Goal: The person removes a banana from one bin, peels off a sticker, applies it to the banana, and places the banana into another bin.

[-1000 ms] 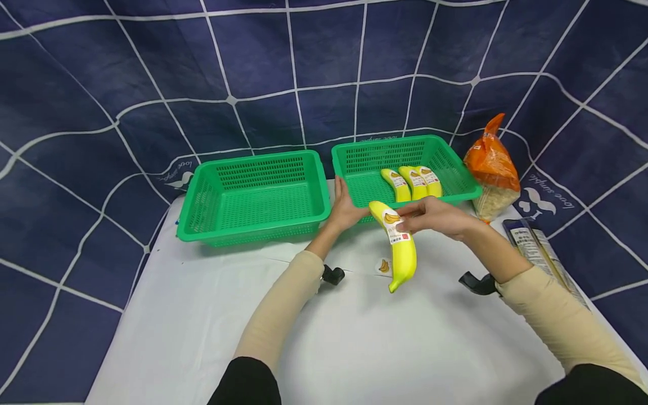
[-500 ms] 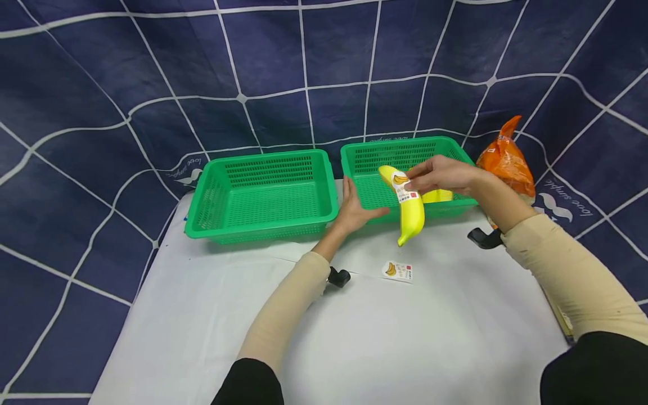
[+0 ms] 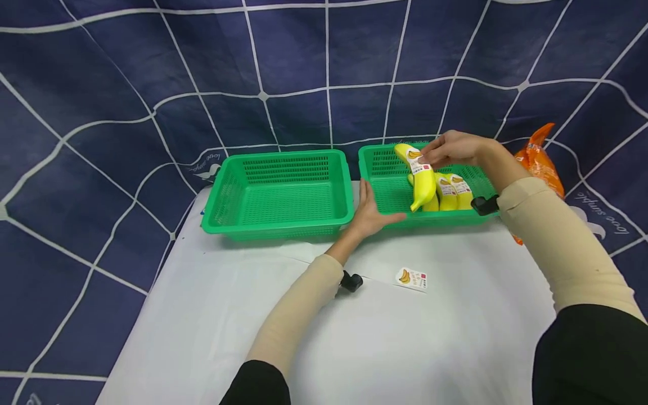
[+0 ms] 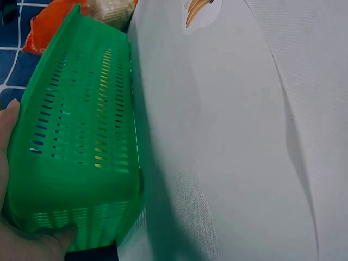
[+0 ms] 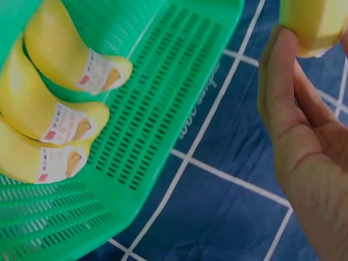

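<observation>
An empty green basket (image 3: 280, 191) is sitting along the far edge of the counter (image 3: 202, 315), towards its left corner. A small banana sticker card (image 3: 412, 279) is lying flat near the middle. An orange bag (image 3: 540, 160) is leaning at the far right corner. Navy checked cloth (image 3: 202, 67) is hanging behind everything.

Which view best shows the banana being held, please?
The head view: the whole banana, label included, pinched by the right hand above the basket. The right wrist view catches only one end; the left wrist view shows none of it.
</observation>
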A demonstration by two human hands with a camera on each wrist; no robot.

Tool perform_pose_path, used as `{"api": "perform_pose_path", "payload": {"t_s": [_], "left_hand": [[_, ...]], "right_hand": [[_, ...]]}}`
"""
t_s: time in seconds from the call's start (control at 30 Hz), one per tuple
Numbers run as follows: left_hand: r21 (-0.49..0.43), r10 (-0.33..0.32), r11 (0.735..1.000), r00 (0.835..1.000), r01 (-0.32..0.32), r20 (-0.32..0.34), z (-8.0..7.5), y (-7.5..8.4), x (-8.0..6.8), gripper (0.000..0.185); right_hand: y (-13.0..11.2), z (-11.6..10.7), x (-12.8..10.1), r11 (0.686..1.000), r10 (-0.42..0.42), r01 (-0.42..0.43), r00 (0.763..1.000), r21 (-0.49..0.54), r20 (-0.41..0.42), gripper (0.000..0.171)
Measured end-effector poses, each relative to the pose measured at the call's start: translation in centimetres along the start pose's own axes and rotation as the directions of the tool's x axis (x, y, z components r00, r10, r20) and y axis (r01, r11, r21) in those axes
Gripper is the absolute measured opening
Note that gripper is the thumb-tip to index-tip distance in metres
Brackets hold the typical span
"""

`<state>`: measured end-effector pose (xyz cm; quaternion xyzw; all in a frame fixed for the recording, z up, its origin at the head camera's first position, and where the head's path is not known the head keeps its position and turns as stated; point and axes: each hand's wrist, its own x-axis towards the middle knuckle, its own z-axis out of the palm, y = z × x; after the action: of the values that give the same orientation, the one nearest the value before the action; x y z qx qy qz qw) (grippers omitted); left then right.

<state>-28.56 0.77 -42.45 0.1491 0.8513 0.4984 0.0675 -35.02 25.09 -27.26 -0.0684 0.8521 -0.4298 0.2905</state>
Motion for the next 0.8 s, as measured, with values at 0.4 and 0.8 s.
{"api": "perform_pose_path", "payload": {"t_s": [0.4, 0.8], "left_hand": [[-0.011, -0.006, 1.000, 1.000, 0.006, 0.012, -0.1, -0.3, 0.0, 0.128], [0.024, 0.000, 1.000, 1.000, -0.001, 0.022, -0.2, -0.3, 0.0, 0.127]], "right_hand": [[2.6, -1.7, 4.1, 0.995, 0.048, -0.044, 0.998, -0.094, 0.042, 0.062], [5.5, -0.5, 7.5, 0.988, 0.085, -0.078, 0.995, -0.134, 0.052, 0.052]]}}
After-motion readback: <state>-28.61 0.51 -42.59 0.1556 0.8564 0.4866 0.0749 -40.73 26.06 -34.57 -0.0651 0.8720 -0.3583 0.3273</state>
